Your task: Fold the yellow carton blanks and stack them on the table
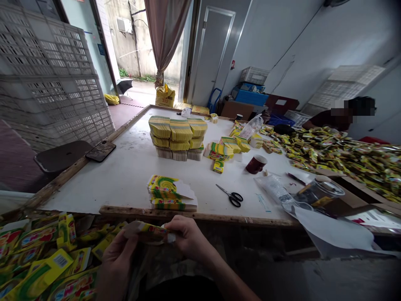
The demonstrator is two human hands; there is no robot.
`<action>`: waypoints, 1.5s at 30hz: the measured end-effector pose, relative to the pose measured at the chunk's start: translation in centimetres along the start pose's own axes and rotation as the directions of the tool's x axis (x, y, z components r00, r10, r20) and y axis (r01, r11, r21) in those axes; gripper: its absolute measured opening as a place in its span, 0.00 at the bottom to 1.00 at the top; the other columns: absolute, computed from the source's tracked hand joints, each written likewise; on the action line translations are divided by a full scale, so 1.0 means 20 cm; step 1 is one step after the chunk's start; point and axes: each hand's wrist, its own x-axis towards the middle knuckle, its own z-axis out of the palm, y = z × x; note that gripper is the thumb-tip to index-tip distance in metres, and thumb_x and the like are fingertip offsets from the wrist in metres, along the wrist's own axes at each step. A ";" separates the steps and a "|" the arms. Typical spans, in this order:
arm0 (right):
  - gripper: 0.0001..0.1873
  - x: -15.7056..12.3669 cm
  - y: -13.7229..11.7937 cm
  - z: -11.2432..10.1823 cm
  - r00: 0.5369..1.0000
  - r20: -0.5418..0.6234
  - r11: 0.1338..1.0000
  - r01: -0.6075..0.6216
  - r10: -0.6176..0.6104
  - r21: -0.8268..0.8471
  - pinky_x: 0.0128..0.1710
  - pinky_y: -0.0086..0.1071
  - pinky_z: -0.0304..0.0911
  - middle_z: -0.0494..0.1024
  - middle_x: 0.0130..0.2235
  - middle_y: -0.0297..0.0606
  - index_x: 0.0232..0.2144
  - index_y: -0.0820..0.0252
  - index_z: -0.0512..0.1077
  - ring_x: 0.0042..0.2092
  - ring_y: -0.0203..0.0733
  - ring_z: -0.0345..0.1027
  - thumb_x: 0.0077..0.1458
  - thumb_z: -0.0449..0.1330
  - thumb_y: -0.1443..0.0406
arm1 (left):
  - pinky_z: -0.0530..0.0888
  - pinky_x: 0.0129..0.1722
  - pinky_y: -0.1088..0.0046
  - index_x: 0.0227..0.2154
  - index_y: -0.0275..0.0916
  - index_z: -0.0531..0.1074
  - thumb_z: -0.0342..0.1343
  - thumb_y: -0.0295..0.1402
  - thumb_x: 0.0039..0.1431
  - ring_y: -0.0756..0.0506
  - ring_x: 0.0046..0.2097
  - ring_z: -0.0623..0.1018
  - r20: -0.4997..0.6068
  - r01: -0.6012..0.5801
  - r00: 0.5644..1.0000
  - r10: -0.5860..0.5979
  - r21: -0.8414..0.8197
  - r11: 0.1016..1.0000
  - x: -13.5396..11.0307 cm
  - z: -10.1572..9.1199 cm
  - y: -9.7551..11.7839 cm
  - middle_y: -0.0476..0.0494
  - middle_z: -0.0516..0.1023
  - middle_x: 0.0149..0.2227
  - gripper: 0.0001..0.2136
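Between both hands, just below the table's front edge, is a small yellow and green printed carton (152,233). My left hand (120,253) pinches its left end, and my right hand (184,236) grips the right end, where a white flap shows. The underside of the carton is in shadow. Right behind the hands, on the table, lies a stack of flat cartons (166,204) with white flaps to the right. Below and to the left, beside my left hand, is a heap of yellow cartons (46,267).
On the white table (122,179) stand bundled carton stacks (180,133), black scissors (234,198), a dark red mug (256,164) and a phone (101,151). A clear plastic container (321,193) is at right. Across the table, a person (332,119) sits behind a large carton pile (341,154).
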 end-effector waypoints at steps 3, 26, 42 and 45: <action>0.13 -0.03 -0.03 -0.05 0.987 0.113 0.919 0.146 -0.112 -0.365 0.36 0.31 0.60 0.72 0.31 0.35 0.37 0.52 0.79 0.34 0.38 0.64 0.54 0.58 0.72 | 0.75 0.44 0.64 0.47 0.39 0.73 0.69 0.54 0.26 0.32 0.48 0.76 0.244 -0.064 0.969 0.035 0.114 0.991 0.03 -0.05 0.07 0.34 0.78 0.47 0.40; 0.31 -0.06 -0.04 0.13 0.998 0.061 0.911 -0.019 -0.007 0.412 0.59 0.42 0.54 0.66 0.60 0.41 0.59 0.53 0.61 0.60 0.49 0.59 0.54 0.61 0.63 | 0.69 0.34 0.65 0.45 0.44 0.66 0.63 0.34 0.38 0.37 0.35 0.76 0.404 -0.413 0.892 0.205 0.538 0.735 -0.19 0.12 -0.10 0.42 0.77 0.36 0.26; 0.15 -0.02 0.04 -0.04 0.938 0.332 0.956 0.180 -0.096 -0.233 0.46 0.31 0.67 0.73 0.48 0.40 0.43 0.53 0.75 0.47 0.44 0.72 0.51 0.63 0.67 | 0.74 0.36 0.68 0.43 0.47 0.73 0.66 0.38 0.39 0.37 0.39 0.80 0.565 -0.387 0.812 -0.145 0.708 0.590 -0.04 0.01 0.06 0.44 0.81 0.37 0.24; 0.13 -0.02 0.03 -0.05 0.935 0.346 0.967 0.161 -0.084 -0.198 0.43 0.31 0.67 0.74 0.45 0.37 0.36 0.54 0.77 0.43 0.42 0.72 0.44 0.68 0.67 | 0.74 0.36 0.68 0.44 0.48 0.73 0.65 0.38 0.40 0.37 0.38 0.80 0.599 -0.417 0.781 -0.174 0.709 0.569 -0.06 0.03 0.06 0.46 0.81 0.35 0.23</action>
